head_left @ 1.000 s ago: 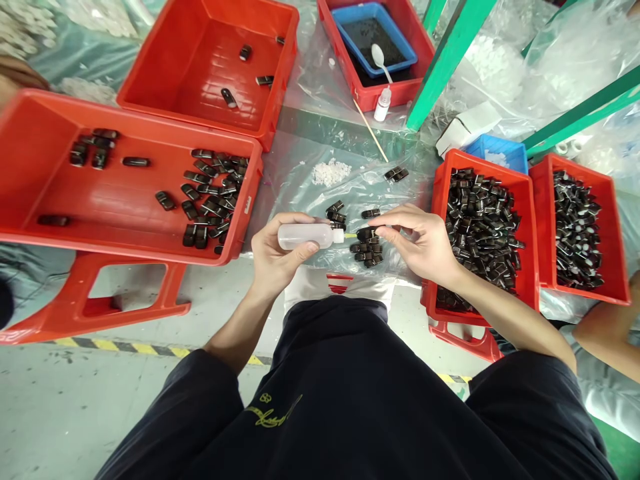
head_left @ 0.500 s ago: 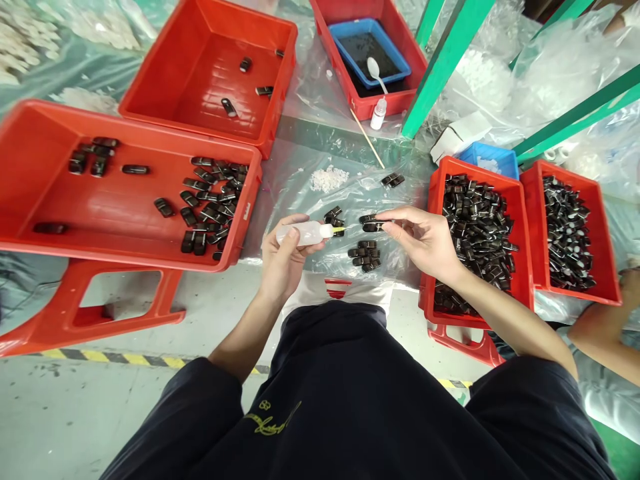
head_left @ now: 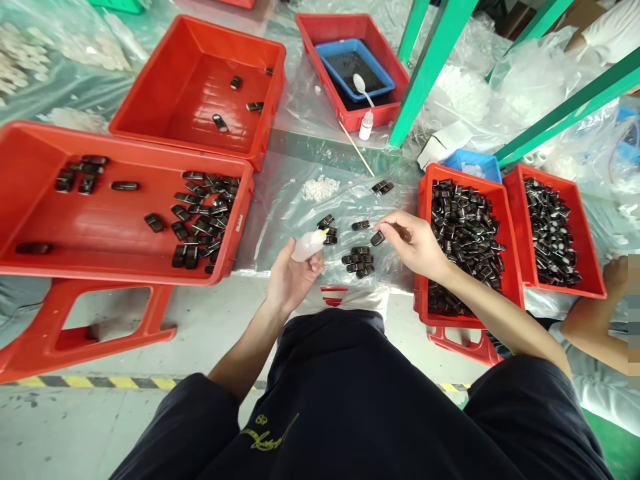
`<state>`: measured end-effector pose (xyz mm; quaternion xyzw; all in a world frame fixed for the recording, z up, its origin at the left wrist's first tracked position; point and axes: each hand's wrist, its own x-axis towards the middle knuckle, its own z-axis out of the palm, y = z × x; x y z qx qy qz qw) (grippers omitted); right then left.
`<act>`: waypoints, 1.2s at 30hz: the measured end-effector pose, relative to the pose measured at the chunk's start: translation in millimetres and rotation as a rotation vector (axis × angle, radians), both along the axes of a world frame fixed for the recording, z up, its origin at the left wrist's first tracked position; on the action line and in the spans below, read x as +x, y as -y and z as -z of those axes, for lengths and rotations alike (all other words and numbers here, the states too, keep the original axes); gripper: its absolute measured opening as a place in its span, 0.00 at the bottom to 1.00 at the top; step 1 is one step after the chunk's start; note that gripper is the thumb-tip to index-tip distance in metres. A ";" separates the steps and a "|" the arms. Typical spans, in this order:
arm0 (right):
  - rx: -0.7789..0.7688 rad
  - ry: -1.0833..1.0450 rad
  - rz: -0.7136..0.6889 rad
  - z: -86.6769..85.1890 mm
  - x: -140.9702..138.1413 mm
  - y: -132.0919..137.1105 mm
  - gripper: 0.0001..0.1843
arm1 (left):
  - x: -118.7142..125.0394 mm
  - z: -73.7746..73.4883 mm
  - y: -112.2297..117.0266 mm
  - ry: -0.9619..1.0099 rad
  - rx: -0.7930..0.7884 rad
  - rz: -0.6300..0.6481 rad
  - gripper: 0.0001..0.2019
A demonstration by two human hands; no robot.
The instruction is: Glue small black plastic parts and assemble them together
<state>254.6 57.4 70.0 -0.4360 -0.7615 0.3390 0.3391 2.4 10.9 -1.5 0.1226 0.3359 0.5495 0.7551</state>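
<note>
My left hand (head_left: 293, 277) is closed round a translucent white squeeze bottle (head_left: 306, 246) with a yellow nozzle, which points up and to the right. Between the thumb and fingers of my right hand (head_left: 411, 241) is a small black toy car (head_left: 377, 238), just above or on the plastic sheet. Another black toy car (head_left: 360, 225) lies left of those fingertips. A cluster of black toy cars (head_left: 358, 261) sits nearer to me, and a few more (head_left: 327, 230) lie by the nozzle. Whether the nozzle touches them I cannot tell.
Red bins of black toy cars stand left (head_left: 100, 227) and right (head_left: 423, 267). White bits (head_left: 321, 189), a thin stick (head_left: 357, 150), a small bottle (head_left: 367, 125) and a blue tray (head_left: 350, 41) with a spoon lie beyond. Another person's arm (head_left: 595, 327) is at far right.
My left hand has turned its palm upward and tipped the bottle, drawing the nozzle away from the right hand. My right hand now holds a car apart from the one it was beside.
</note>
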 end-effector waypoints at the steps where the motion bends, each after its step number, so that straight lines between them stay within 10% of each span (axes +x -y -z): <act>1: -0.020 -0.013 0.005 1.7 1.3 -1.8 0.17 | -1.1 2.3 0.8 -0.054 0.048 -0.002 0.24; 15: -0.002 0.021 -0.037 3.8 14.4 -4.8 0.07 | -13.4 38.9 7.5 -0.902 0.556 0.113 0.22; 24: 0.208 0.211 -0.076 1.6 14.8 2.8 0.08 | -14.3 30.3 8.9 -1.135 0.615 0.231 0.20; 36: 0.098 0.202 0.070 -19.5 42.0 5.8 0.07 | -22.9 30.9 7.8 -1.257 0.639 0.221 0.23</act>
